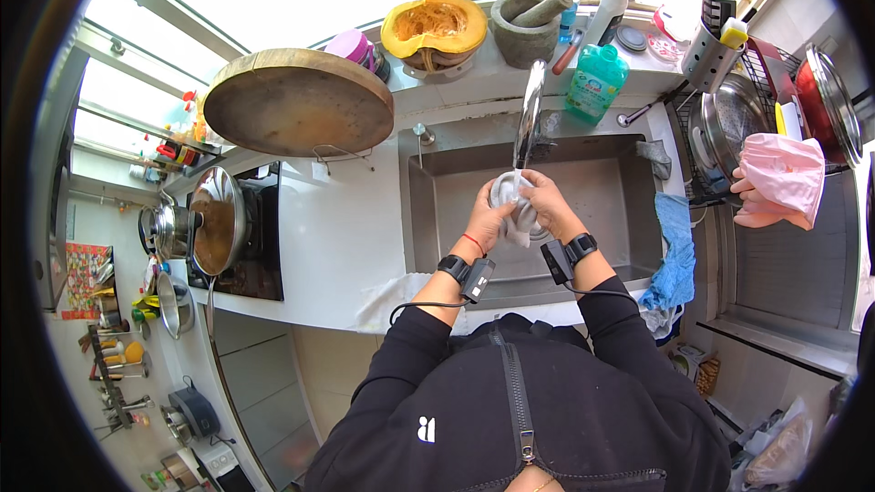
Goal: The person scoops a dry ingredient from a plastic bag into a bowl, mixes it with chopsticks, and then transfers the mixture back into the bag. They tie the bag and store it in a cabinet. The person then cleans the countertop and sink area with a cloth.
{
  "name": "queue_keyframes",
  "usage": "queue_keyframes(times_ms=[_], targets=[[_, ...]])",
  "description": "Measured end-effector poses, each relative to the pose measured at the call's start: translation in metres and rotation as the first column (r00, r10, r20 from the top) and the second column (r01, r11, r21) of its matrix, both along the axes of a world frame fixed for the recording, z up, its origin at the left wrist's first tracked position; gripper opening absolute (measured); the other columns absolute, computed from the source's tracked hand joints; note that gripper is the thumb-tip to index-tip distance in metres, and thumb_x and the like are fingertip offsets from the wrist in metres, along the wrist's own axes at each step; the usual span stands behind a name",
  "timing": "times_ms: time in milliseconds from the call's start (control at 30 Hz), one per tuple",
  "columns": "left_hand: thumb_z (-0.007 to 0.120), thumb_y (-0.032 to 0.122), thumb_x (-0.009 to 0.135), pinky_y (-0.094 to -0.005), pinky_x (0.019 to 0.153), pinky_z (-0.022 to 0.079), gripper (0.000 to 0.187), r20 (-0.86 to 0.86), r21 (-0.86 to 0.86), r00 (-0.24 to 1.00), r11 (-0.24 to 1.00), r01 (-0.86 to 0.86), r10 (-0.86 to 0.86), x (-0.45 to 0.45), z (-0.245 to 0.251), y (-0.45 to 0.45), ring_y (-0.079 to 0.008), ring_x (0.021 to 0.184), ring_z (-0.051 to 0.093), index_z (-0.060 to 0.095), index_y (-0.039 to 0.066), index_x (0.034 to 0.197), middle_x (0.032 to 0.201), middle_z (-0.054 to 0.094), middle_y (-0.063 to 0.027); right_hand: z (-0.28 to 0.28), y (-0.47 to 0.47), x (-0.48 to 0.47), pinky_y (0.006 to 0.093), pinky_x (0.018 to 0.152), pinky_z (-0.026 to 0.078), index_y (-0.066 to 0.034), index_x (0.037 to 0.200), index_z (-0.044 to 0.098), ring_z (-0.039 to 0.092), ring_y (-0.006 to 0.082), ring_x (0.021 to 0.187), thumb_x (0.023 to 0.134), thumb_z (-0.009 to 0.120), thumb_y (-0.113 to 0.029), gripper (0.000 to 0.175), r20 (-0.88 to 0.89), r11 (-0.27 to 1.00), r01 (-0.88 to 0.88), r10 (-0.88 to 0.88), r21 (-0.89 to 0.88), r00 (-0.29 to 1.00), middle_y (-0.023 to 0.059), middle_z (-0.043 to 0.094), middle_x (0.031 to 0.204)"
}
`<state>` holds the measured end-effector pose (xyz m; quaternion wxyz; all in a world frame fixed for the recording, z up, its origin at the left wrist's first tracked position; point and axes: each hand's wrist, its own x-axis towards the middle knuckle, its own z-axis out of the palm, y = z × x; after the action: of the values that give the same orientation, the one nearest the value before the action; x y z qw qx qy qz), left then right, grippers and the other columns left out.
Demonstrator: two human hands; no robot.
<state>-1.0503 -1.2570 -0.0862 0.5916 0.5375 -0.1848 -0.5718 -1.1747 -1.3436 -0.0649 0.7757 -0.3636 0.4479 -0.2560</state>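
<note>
Over a stainless steel sink (581,198), my left hand (487,215) and my right hand (549,203) hold a small white bowl (502,188) between them. A pale cloth (523,219) is bunched against the bowl and hangs down from it, pinched by the fingers of both hands. The chrome faucet (530,113) ends right above the bowl, and a thin stream of water seems to fall from it. Parts of the bowl are hidden by the cloth and fingers. The drain lies partly hidden below my right hand.
Behind the sink stand a green detergent bottle (596,85), a stone mortar (523,41) and a cut pumpkin (435,31). A round wooden board (299,106) leans at left, before the hob (263,239). A blue cloth (668,253) drapes the right edge, beside a dish rack (683,123) with pink gloves (783,178).
</note>
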Motion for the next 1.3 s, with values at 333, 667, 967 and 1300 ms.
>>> queue_keyframes(times_ms=[333,667,967,1300], targets=[[0.049,0.012,0.100,-0.0331,0.087,0.049,0.025,0.496,0.085,0.868,0.996,-0.021,-0.024,0.000,-0.016,-0.008,-0.0201,0.101,0.061,0.054,-0.001,0.120,0.112,0.064,-0.0149,-0.023,0.008,0.014,0.0287,0.080,0.051,0.0016,0.117,0.060,0.061,0.0156,0.090,0.090,0.064,-0.006,0.028,-0.103,0.959,0.069,-0.101,-0.274,0.990,0.0070,0.066,0.103],[0.043,0.022,0.105,-0.0324,0.081,0.050,0.029,0.362,0.137,0.930,0.991,0.009,-0.059,0.003,-0.026,-0.015,-0.0176,0.090,0.061,0.057,-0.002,0.111,0.102,0.065,-0.0111,-0.042,0.014,0.028,0.0280,0.075,0.049,-0.0050,0.114,0.056,0.057,0.0106,0.086,0.098,0.062,-0.023,0.025,0.002,0.991,0.111,-0.111,-0.079,0.994,0.0045,0.063,0.097],[0.039,0.045,0.105,-0.0427,0.100,0.045,0.050,-0.151,0.416,0.983,0.909,-0.033,0.105,-0.007,-0.002,0.001,-0.0208,0.116,0.056,0.046,0.008,0.136,0.133,0.054,-0.0132,-0.022,0.004,0.023,0.0320,0.074,0.050,-0.0049,0.109,0.054,0.057,0.0152,0.083,0.099,0.058,-0.018,0.017,0.050,0.939,0.344,-0.343,-0.005,0.938,0.0047,0.060,0.094],[0.031,0.041,0.108,-0.0440,0.091,0.055,0.046,-0.661,0.184,0.731,0.981,-0.063,0.172,-0.007,-0.056,-0.008,-0.0246,0.106,0.063,0.052,0.004,0.125,0.119,0.063,-0.0110,0.001,0.055,0.021,0.0396,0.095,0.044,-0.0095,0.125,0.057,0.050,0.0291,0.108,0.087,0.069,-0.018,0.041,-0.366,0.746,-0.060,-0.253,-0.663,0.895,0.0170,0.047,0.120]])
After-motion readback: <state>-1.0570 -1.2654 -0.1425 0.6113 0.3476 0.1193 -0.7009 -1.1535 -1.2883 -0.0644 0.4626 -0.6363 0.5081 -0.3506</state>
